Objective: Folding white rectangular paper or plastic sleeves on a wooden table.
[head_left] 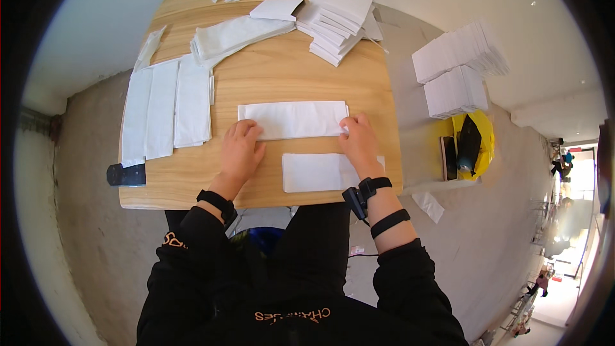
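A long, flat folded white cloth (298, 119) lies crosswise on the wooden table in front of me. My left hand (239, 154) is at its left end, fingers curled over the near corner and thumb close to the edge. At the opposite end, my right hand (360, 144) pinches the cloth's edge between bent fingers and thumb. Nearer to me, a flat white rectangular sleeve or sheet (314, 173) lies partly beneath my right wrist. Whether the cloth is fabric or soft paper is hard to tell.
Several folded white strips (161, 109) lie at left on the table (269, 77), beside a dark phone-like object (126, 175). More strips (237, 37) and a white stack (339, 19) lie at the back. Right of the table are white stacks (451, 57) and a yellow bag (485, 144).
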The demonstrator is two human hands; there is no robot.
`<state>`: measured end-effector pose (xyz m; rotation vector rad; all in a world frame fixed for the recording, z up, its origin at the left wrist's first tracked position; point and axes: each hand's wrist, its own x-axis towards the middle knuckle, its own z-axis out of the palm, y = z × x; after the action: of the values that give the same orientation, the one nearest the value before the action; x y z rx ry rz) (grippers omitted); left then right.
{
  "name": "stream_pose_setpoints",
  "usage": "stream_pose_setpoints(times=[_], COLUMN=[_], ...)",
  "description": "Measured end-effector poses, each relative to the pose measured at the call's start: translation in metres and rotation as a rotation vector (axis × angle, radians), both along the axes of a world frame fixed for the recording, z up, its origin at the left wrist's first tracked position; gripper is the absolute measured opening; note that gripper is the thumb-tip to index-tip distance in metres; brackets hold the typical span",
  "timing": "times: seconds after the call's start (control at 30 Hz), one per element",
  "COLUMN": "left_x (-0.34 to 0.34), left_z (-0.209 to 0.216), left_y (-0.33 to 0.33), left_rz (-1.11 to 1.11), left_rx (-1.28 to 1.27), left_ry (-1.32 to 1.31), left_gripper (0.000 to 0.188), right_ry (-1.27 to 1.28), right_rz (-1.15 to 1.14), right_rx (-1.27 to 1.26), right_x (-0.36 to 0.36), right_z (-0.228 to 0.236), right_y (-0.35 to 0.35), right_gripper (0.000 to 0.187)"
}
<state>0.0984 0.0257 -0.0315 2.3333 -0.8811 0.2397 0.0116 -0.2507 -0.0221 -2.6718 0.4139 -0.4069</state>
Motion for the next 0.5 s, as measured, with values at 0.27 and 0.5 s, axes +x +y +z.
stream_pose_setpoints(times=[0.27, 0.5], left_x=[0.008, 0.014], left_z=[-0.003, -0.003], left_y=[-0.005, -0.004], left_rz=[0.02, 0.065], left_rx=[-0.061, -0.118], left_ry=[-0.006, 0.004], left_gripper=[0.012, 0.008], right_ry=[0.042, 0.039], right_rz=[-0.026, -0.036], right_rx=[0.122, 0.152], right_x=[0.006, 0.001], right_z=[-0.007, 0.002], right_y=[-0.01, -0.007], right_gripper=[0.007, 0.017])
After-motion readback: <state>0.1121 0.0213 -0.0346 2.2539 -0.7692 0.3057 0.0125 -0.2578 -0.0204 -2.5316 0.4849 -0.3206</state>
